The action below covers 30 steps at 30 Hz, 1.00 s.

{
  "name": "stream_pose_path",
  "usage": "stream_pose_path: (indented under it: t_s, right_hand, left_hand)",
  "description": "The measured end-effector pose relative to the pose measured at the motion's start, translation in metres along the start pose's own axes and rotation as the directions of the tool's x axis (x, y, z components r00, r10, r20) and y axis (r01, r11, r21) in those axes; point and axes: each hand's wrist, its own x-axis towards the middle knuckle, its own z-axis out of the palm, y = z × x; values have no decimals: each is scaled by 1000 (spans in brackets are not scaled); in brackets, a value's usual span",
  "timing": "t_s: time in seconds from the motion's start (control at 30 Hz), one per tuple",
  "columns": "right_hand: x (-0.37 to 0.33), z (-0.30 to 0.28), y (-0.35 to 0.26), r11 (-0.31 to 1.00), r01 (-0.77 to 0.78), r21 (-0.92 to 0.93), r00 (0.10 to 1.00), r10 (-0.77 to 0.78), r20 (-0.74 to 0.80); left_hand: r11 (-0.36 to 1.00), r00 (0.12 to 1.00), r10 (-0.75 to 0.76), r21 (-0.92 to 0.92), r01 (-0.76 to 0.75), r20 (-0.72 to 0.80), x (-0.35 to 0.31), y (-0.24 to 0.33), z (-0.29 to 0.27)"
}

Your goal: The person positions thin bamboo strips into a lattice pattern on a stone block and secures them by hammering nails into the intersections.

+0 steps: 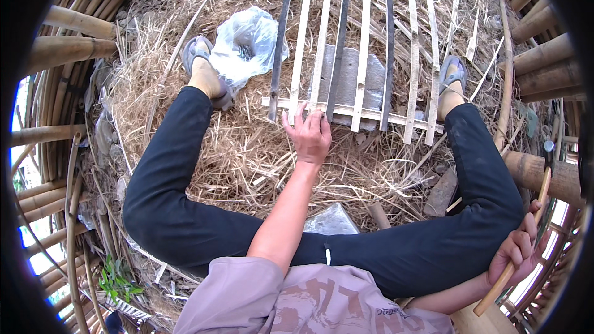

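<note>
A frame of narrow bamboo slats [363, 43], some pale and some dark, lies ahead of me across a pale crosspiece [383, 116]. My left hand [309, 139] is at the near ends of the slats, its fingertips bent onto the crosspiece and a pale slat. Whether a small thing is pinched between thumb and forefinger cannot be made out. Off to the right, beside my knee, my right hand [518, 248] is closed round the wooden handle of a hammer [542, 201]. The hammer's metal head points up and away from me.
Under the frame is a flat grey block [361, 77]. A clear plastic bag [246, 40] lies by my left foot. Dry shavings [241, 148] cover the ground between my legs. Bamboo poles [77, 21] stand at left, and a thick one [538, 174] lies near my right knee.
</note>
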Motion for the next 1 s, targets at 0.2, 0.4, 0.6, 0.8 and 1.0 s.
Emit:
stream_pose_path:
  t_s: [0.2, 0.4, 0.6, 0.8, 1.0]
  right_hand:
    - [-1, 0, -1, 1000, 2, -5, 1000, -2, -5]
    - [0, 0, 0, 1000, -14, 19, 1000, 14, 4]
    - [0, 0, 1, 1000, 12, 11, 1000, -12, -1]
    - [0, 0, 2, 1000, -2, 22, 1000, 2, 13]
    - [-1, -1, 1, 1000, -8, 7, 1000, 8, 8]
  left_hand:
    - [1000, 999, 14, 23, -15, 36, -2, 1, 0]
    - [998, 999, 6, 59, -8, 36, -1, 0, 0]
    - [998, 998, -4, 57, 0, 67, -3, 10, -5]
    - [996, 990, -51, 75, 42, 132, -3, 17, -10]
    - [996, 988, -50, 75, 39, 145, -3, 17, -8]
